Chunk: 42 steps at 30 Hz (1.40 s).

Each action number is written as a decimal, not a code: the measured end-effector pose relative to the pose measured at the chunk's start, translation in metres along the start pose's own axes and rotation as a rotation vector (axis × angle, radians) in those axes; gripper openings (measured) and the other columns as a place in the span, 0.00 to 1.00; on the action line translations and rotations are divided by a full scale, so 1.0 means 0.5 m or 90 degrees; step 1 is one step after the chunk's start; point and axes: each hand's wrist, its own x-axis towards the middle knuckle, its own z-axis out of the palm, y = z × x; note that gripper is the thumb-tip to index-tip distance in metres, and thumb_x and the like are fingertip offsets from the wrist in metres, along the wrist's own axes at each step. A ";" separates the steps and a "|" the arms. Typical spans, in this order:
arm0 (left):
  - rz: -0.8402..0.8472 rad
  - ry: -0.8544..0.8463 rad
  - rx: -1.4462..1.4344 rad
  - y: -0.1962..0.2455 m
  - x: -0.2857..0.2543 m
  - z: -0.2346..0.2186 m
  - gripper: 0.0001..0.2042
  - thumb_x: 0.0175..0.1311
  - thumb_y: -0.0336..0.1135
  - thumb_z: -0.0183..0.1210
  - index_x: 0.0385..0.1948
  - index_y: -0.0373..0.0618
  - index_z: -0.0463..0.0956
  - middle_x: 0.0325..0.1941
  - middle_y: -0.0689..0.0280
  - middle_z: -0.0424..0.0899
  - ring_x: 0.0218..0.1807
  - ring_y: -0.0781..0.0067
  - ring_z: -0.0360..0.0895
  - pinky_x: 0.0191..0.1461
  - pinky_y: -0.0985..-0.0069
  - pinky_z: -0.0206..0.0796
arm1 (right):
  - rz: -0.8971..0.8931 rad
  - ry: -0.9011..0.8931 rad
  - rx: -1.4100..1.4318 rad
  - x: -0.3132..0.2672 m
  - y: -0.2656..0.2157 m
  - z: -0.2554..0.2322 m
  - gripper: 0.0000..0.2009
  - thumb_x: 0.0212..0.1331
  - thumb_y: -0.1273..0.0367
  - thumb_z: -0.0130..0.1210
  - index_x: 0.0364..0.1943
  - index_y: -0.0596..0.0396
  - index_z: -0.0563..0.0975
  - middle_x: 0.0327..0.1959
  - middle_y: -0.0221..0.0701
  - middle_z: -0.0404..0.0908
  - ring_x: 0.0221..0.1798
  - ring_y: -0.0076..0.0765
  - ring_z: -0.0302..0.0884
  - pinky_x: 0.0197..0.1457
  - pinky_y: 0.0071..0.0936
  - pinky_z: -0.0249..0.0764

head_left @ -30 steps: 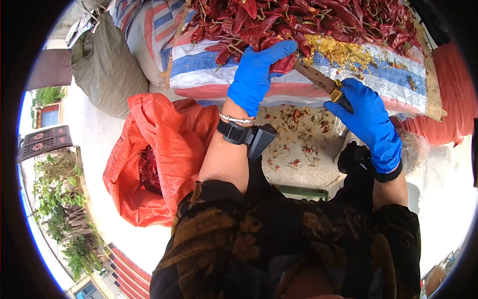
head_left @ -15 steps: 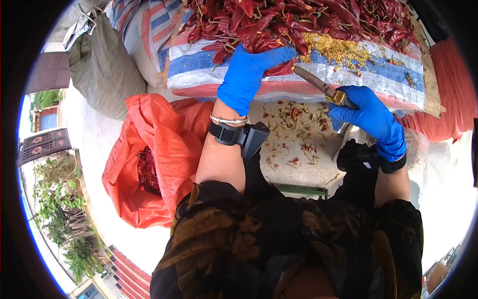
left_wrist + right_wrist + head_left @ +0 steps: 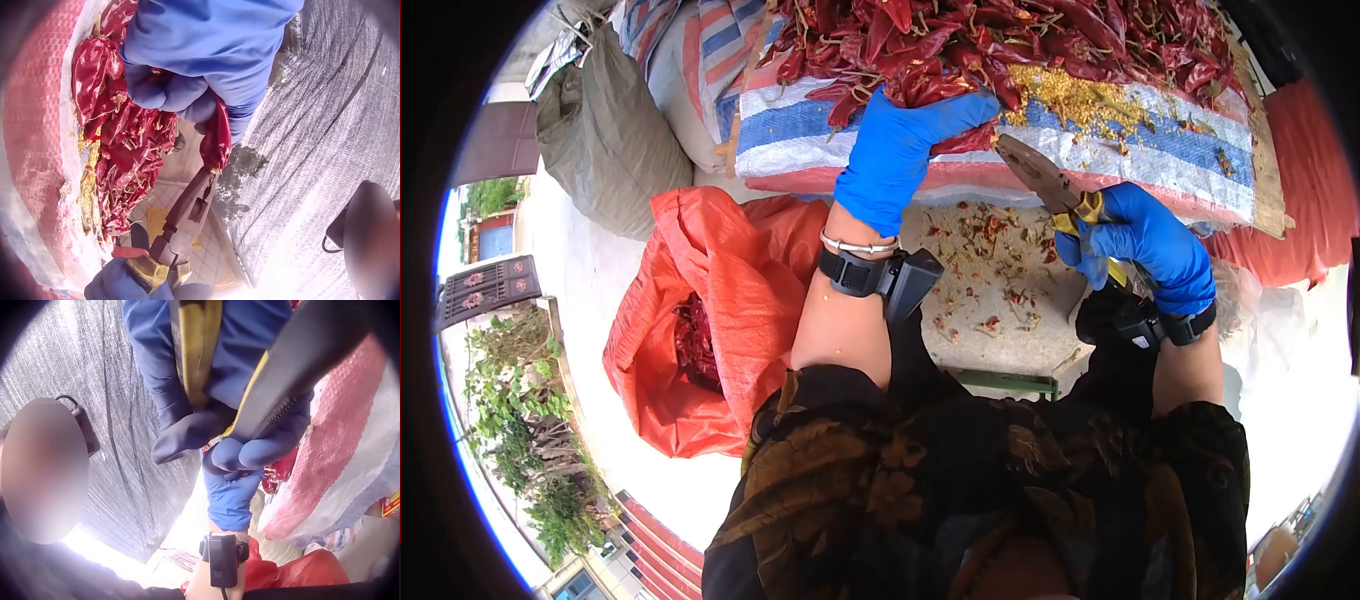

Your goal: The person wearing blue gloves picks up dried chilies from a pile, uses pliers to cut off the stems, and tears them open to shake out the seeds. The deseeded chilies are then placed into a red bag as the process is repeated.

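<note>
My gloved left hand (image 3: 897, 155) is at the front edge of the chili pile. It grips a dried red chili (image 3: 216, 140), whose lower end sticks out past the fingers in the left wrist view. My gloved right hand (image 3: 1152, 245) holds pliers (image 3: 1040, 175) with yellow-and-black handles, their rusty nose pointing toward the left hand. In the left wrist view the tips of the pliers (image 3: 182, 219) are right at the chili's end. The handles (image 3: 197, 356) stand spread apart in the right wrist view, the fingers curled round them.
Dried red chilies (image 3: 1050, 35) cover the striped sheet (image 3: 810, 125), with yellow seeds (image 3: 1080, 100) spilled at their front. An open red sack (image 3: 730, 270) with chilies inside stands at the left, a grey sack (image 3: 605, 140) behind it. Scraps (image 3: 995, 240) litter the floor below.
My left hand has shifted slightly left with its chili. The right hand has moved a little down and right, and the handles of the pliers have spread apart.
</note>
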 end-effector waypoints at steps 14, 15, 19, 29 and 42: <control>0.120 -0.022 0.179 0.002 -0.001 0.002 0.14 0.45 0.30 0.65 0.36 0.40 0.77 0.37 0.66 0.80 0.37 0.79 0.76 0.45 0.80 0.68 | 0.025 0.010 0.092 -0.007 -0.010 0.001 0.11 0.49 0.69 0.58 0.25 0.67 0.74 0.21 0.39 0.77 0.26 0.32 0.76 0.33 0.23 0.70; 0.079 -0.008 0.139 0.002 -0.002 0.006 0.16 0.43 0.30 0.66 0.36 0.40 0.76 0.37 0.66 0.80 0.37 0.79 0.75 0.45 0.80 0.69 | 0.038 0.011 0.042 -0.012 -0.015 -0.002 0.12 0.49 0.68 0.58 0.25 0.67 0.75 0.21 0.39 0.77 0.26 0.31 0.76 0.33 0.23 0.70; 0.018 -0.013 0.055 0.015 -0.005 0.033 0.19 0.39 0.29 0.69 0.36 0.40 0.74 0.35 0.68 0.79 0.35 0.80 0.75 0.44 0.81 0.69 | 0.048 0.036 0.001 -0.029 0.002 -0.026 0.13 0.49 0.68 0.59 0.30 0.68 0.75 0.25 0.40 0.78 0.25 0.31 0.76 0.32 0.23 0.71; -0.054 -0.014 0.011 0.018 -0.006 0.049 0.19 0.40 0.27 0.67 0.38 0.39 0.74 0.35 0.66 0.79 0.36 0.79 0.75 0.44 0.81 0.69 | 0.076 0.002 0.017 -0.034 -0.012 -0.040 0.12 0.48 0.69 0.59 0.27 0.68 0.74 0.21 0.38 0.77 0.26 0.33 0.77 0.32 0.24 0.72; -0.046 -0.044 0.061 0.024 -0.018 0.059 0.18 0.41 0.28 0.67 0.37 0.39 0.74 0.35 0.66 0.79 0.36 0.79 0.75 0.44 0.80 0.68 | 0.037 0.083 0.014 -0.049 0.019 -0.060 0.10 0.39 0.81 0.54 0.28 0.69 0.69 0.20 0.43 0.75 0.22 0.36 0.76 0.27 0.26 0.72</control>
